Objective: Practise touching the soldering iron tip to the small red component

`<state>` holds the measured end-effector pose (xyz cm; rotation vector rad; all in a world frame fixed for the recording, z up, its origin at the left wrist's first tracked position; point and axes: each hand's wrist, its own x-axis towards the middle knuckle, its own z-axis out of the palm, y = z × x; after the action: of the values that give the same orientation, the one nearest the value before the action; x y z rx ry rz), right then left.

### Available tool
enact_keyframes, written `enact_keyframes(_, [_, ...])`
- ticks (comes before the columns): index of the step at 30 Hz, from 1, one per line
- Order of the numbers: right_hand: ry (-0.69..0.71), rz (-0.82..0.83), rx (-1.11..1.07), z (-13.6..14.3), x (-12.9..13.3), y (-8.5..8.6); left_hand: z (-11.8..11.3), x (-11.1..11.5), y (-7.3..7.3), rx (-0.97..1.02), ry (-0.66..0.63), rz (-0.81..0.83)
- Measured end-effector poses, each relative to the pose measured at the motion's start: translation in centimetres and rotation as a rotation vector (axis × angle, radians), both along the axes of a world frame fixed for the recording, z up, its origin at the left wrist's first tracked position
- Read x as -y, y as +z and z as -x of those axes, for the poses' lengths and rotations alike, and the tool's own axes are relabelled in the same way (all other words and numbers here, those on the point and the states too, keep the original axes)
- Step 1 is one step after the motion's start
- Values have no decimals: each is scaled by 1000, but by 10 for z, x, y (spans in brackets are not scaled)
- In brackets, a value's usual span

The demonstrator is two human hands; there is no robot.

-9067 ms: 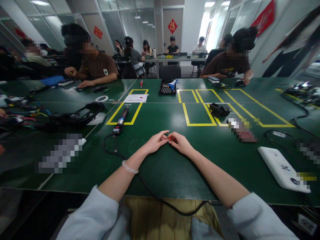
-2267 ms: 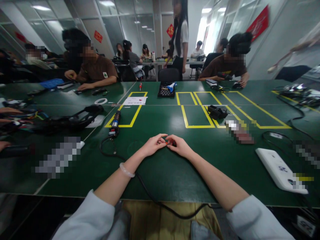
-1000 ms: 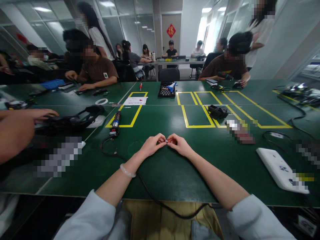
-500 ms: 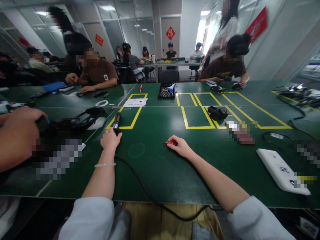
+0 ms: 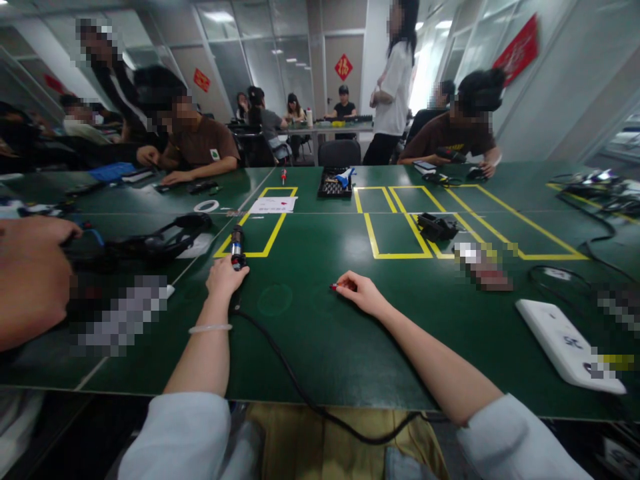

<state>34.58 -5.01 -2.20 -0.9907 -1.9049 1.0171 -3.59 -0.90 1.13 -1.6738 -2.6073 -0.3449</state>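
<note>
- Corded tool: directly at my left hand, its banded barrel poking out past my fingers, away from me. Long axis runs nearly straight forward from my body.
- Far end sits over the near-left corner of the yellow tape outline. Flat on the worktop or slightly raised: can't tell.
- My left hand is clearly the nearer one; my right hand is well apart, off to the right, with bare worktop between.
- Left hand: closed round the tool's near end, fingers along its left side, thumb out on the right. Palm faces down, so the finger undersides are hidden.
- Black cable shows beside my left wrist, curves right and toward me, then loops over the near edge of the worktop.
- Right hand: thumb and fingertips pinched on a small red piece, other fingers curled in. Its tip points left, toward the tool side. Too small to tell what it is.
- Around: paper sheet beyond the tool, inside the same outline; black part forward and right of my right hand; white case well right, near the edge.
- Co-worker's hand at far left, apart from mine.
</note>
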Motion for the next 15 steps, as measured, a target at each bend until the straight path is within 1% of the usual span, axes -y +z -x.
enact_keyframes(4, [-7,4,15,0,1,1,-8,-2,-2,8,9,-25])
enact_keyframes(9, [-24,12,6,1,0,1,-22,0,-5,-4,-22,-47])
enact_keyframes(12, [-35,20,-1,2,-1,0,-36,3,-4,-20,-82,-66])
enact_keyframes(15, [-49,24,-13,3,-2,-2,-54,6,-3,-46,-161,-77])
